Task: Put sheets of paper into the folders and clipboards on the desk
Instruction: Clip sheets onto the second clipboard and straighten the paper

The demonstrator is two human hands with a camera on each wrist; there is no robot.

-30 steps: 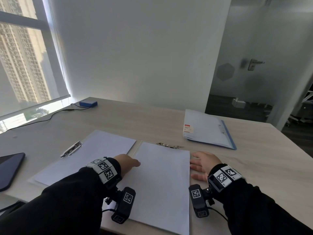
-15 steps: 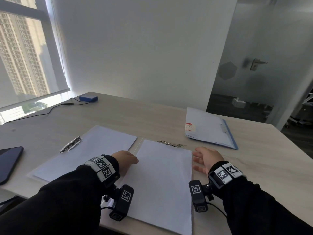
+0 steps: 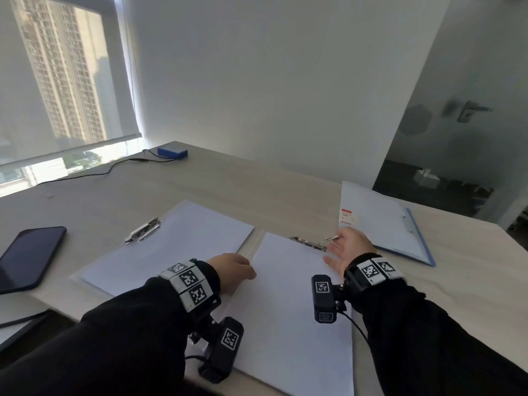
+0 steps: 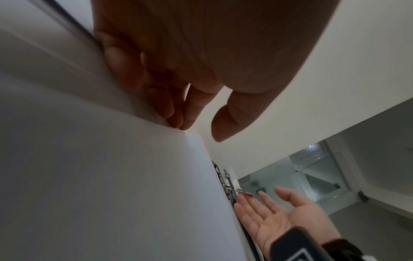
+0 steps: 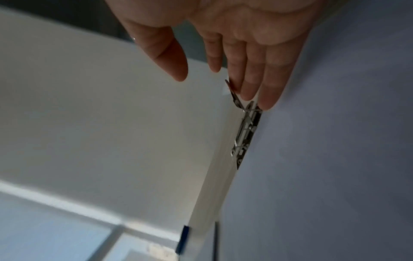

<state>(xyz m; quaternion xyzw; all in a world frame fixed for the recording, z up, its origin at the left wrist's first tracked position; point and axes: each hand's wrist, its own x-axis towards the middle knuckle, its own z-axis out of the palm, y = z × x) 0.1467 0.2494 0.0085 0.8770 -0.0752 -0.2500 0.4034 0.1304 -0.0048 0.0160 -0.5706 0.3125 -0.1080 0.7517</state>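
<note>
Right hand (image 3: 350,247) reaches, fingers spread and straight, to the raised lever of the metal clip (image 3: 310,243) at the top of the sheet of paper (image 3: 288,310) on the near clipboard; I see my left hand (image 3: 231,270) resting loosely curled on that sheet's left edge. Left wrist view: fingertips (image 4: 176,121) touch the paper edge, pinching nothing. Right wrist view: straight fingers (image 5: 248,83) meet the lever. I judge clamping is in hand; next, press the lever flat while steadying the sheet.

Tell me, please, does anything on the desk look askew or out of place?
Only slightly: the metal clip at the near sheet has its lever raised at the right hand fingertips, so that sheet isn't clamped yet. Nothing looks spilled or damaged.
</note>
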